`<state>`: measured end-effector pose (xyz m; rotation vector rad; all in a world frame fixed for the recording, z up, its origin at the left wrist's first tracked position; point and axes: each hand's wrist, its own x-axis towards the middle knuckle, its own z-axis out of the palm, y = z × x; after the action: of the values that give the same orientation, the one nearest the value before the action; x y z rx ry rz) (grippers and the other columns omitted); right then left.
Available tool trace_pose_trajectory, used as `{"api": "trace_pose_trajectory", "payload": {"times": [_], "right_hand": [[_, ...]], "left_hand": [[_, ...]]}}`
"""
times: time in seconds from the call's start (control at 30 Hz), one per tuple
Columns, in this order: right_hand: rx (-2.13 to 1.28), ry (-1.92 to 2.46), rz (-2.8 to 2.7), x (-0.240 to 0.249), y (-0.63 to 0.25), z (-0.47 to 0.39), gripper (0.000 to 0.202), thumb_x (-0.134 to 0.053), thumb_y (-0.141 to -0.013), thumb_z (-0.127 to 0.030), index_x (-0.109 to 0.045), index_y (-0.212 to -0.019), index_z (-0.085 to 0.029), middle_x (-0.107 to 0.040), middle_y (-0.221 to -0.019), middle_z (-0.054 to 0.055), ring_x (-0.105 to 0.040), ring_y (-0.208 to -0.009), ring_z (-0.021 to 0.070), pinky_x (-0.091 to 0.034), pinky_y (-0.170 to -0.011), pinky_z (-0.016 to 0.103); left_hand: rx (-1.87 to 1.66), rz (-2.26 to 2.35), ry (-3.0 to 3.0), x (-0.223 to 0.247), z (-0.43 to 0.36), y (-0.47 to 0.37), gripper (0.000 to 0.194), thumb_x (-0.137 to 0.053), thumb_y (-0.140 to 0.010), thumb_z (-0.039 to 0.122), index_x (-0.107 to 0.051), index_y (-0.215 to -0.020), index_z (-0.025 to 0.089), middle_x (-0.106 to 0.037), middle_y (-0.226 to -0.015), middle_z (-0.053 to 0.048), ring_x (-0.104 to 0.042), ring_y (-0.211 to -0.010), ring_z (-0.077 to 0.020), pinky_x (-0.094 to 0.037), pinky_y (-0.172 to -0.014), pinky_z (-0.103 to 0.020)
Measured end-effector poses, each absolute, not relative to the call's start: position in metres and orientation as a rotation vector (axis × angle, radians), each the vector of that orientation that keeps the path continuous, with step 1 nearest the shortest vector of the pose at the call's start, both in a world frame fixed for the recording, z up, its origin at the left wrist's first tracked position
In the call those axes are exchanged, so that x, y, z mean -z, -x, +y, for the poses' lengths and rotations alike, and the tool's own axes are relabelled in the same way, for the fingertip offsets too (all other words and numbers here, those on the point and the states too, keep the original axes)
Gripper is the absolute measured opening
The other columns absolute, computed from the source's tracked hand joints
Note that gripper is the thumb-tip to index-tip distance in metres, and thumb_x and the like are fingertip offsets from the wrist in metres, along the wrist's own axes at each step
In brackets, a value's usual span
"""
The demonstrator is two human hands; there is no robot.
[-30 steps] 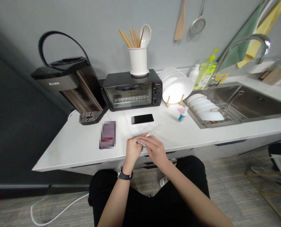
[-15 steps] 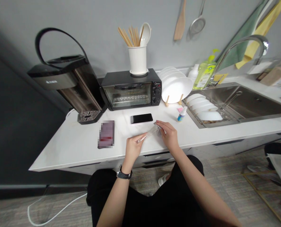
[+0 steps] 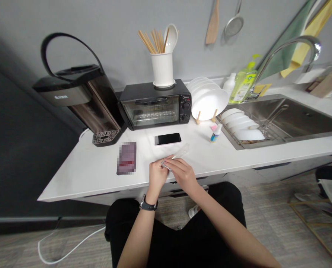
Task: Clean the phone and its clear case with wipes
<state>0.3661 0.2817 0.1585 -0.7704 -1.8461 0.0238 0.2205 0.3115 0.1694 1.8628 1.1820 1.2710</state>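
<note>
My left hand (image 3: 158,172) is closed on the near end of a clear phone case (image 3: 182,150), thin and see-through, held tilted above the counter's front part. The fingers of my right hand (image 3: 182,172) press a small whitish-grey cloth (image 3: 166,165) against that same end, close to my left fingers. Much of the cloth is hidden under the fingers. Just beyond my hands a phone (image 3: 168,139) lies flat, its dark screen up. A small spray bottle (image 3: 216,133) with a blue label stands to the right. A blurred-out purple item (image 3: 127,158) lies to the left.
Behind the phone stands a toaster oven (image 3: 155,109) with a white utensil holder (image 3: 163,69) on top. A drinks machine (image 3: 90,104) is at the left. White plates (image 3: 209,104), a dish soap bottle (image 3: 242,83) and a sink (image 3: 300,115) with bowls are at the right.
My right hand has moved with the cloth from the far end of the phone case to the near end, beside my left hand. My left hand keeps its hold.
</note>
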Motion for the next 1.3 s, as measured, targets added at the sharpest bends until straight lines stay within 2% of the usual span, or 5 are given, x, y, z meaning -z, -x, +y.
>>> {"api": "trace_pose_trajectory", "payload": {"times": [0.23, 0.5, 0.8, 0.93, 1.3], "right_hand": [[-0.004, 1.004, -1.752, -0.165, -0.424, 0.308, 0.047, -0.047, -0.104, -0.007, -0.07, -0.139, -0.028, -0.077, -0.132, 0.009, -0.071, -0.115, 0.0242, -0.064, -0.097, 0.047], [-0.007, 1.055, -1.74, -0.17, -0.418, 0.307, 0.047, -0.047, -0.102, -0.006, -0.072, -0.136, -0.027, -0.077, -0.131, 0.009, -0.072, -0.113, 0.0249, -0.064, -0.098, 0.048], [-0.074, 0.819, -1.834, -0.163, -0.364, 0.277, 0.05, -0.052, -0.103, -0.007, -0.063, -0.147, -0.027, -0.077, -0.132, 0.009, -0.071, -0.119, 0.0241, -0.065, -0.099, 0.047], [-0.09, 0.873, -1.814, -0.164, -0.384, 0.288, 0.049, -0.051, -0.103, -0.006, -0.068, -0.142, -0.03, -0.077, -0.132, 0.007, -0.071, -0.118, 0.0232, -0.065, -0.097, 0.046], [-0.012, 1.127, -1.71, -0.174, -0.433, 0.322, 0.045, -0.049, -0.1, -0.006, -0.076, -0.13, -0.025, -0.078, -0.13, 0.008, -0.072, -0.112, 0.0262, -0.063, -0.098, 0.048]], "left_hand": [[-1.253, 1.149, -1.835, -0.167, 0.311, -0.223, 0.023, -0.067, -0.097, 0.023, -0.085, -0.113, 0.023, -0.083, -0.115, -0.002, -0.081, -0.105, -0.0244, -0.065, -0.096, -0.035], [-1.269, 1.181, -1.82, -0.167, 0.311, -0.225, 0.022, -0.069, -0.097, 0.028, -0.085, -0.111, 0.022, -0.083, -0.114, -0.003, -0.081, -0.104, -0.0258, -0.066, -0.096, -0.037], [-1.239, 1.178, -1.859, -0.17, 0.312, -0.219, 0.044, -0.05, -0.087, 0.004, -0.085, -0.108, 0.02, -0.083, -0.117, -0.003, -0.08, -0.109, -0.0213, -0.063, -0.099, -0.033], [-1.208, 1.25, -1.852, -0.17, 0.313, -0.221, 0.027, -0.06, -0.091, 0.013, -0.086, -0.099, 0.019, -0.085, -0.098, 0.0, -0.082, -0.095, -0.023, -0.065, -0.089, -0.031], [-1.271, 1.204, -1.758, -0.163, 0.314, -0.224, 0.023, -0.07, -0.097, 0.03, -0.084, -0.113, 0.022, -0.082, -0.116, -0.004, -0.08, -0.108, -0.0265, -0.065, -0.1, -0.041]]}}
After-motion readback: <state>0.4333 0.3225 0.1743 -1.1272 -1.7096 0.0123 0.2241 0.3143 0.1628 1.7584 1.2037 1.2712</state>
